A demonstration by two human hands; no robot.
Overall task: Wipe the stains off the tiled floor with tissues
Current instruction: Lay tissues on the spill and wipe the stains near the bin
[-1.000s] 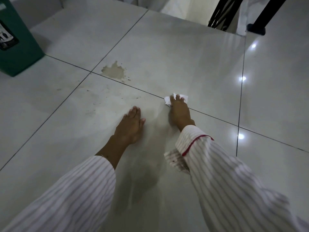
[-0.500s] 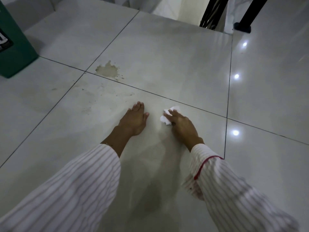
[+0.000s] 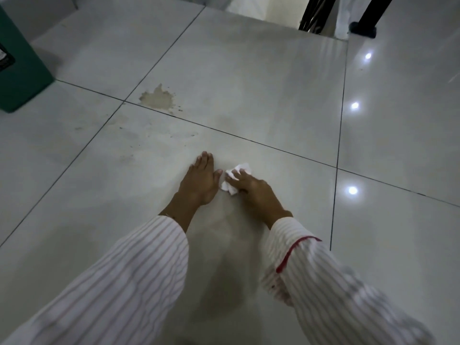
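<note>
Stains mark the tiled floor (image 3: 261, 78) in the head view, the only one given: a tan dried stain (image 3: 157, 98) lies well beyond the fingertips of both hands, against a grout line, and fainter dark smudges (image 3: 129, 159) sit off to the left of the left hand's fingers. The right hand (image 3: 251, 189) presses a crumpled white tissue (image 3: 234, 178) onto the tile, fingers spread and bent over it, with the wad bulging out past the fingertips and thumb. The left hand (image 3: 200, 181) lies flat just beside it, fingers straight and together, thumb nearly touching the tissue.

The likely risks: a small dry wad may shred or merely smear the tan stain rather than lift it. Weight leaning on the flat left palm could slip on the glossy tile. A green bin (image 3: 22, 78) stands far beyond the left fingers.
</note>
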